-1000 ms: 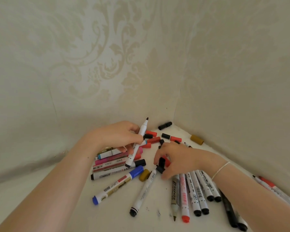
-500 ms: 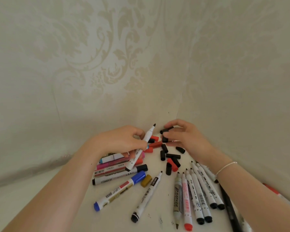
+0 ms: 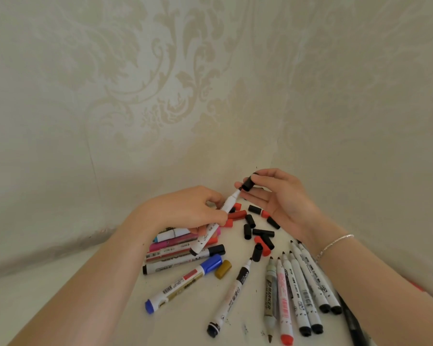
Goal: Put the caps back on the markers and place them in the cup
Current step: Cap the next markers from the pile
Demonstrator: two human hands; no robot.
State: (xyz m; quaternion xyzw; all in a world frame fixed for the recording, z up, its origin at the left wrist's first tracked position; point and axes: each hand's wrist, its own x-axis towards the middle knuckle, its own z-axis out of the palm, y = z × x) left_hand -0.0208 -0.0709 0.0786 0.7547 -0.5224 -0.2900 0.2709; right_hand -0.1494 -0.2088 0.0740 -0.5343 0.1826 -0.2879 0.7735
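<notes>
My left hand [image 3: 188,211] grips a white marker [image 3: 216,222] with its black tip pointing up and right. My right hand [image 3: 283,201] pinches a black cap [image 3: 248,184] right at that tip; the cap's mouth meets the tip. Loose black and red caps [image 3: 259,233] lie scattered on the white table below both hands. Several uncapped markers [image 3: 300,288] lie side by side at the lower right. No cup is in view.
A stack of capped markers [image 3: 178,250] lies under my left hand, with a blue-capped marker [image 3: 185,283] and a gold cap [image 3: 223,269] in front. A single uncapped marker [image 3: 231,295] lies in the middle. Patterned walls meet in a corner just behind the caps.
My right hand left the pile of caps on the table, lifted a black cap and brought it to the marker's tip. My left hand kept hold of the marker.
</notes>
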